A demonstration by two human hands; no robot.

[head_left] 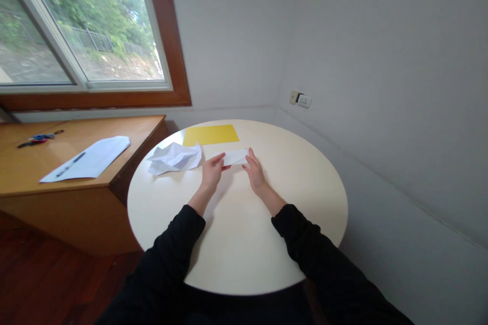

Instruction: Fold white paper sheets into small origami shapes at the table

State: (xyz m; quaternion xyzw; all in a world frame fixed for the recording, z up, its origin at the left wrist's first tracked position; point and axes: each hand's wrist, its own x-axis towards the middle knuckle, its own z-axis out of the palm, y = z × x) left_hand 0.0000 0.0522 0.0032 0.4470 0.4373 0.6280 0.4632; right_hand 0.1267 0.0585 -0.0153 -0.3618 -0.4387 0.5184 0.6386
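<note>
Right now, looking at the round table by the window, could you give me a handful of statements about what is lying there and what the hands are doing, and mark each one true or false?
1. Both hands touch the small folded white paper. True: the left hand is at its left end, the right hand at its right.
2. The yellow sheet lies between the hands and the person. False: it lies beyond the hands, toward the wall.
3. A crumpled white paper lies to the left of the left hand. True.
4. The pen lies on the round table. False: it lies on a white sheet on the wooden desk.
5. The sleeves are white. False: they are black.
</note>
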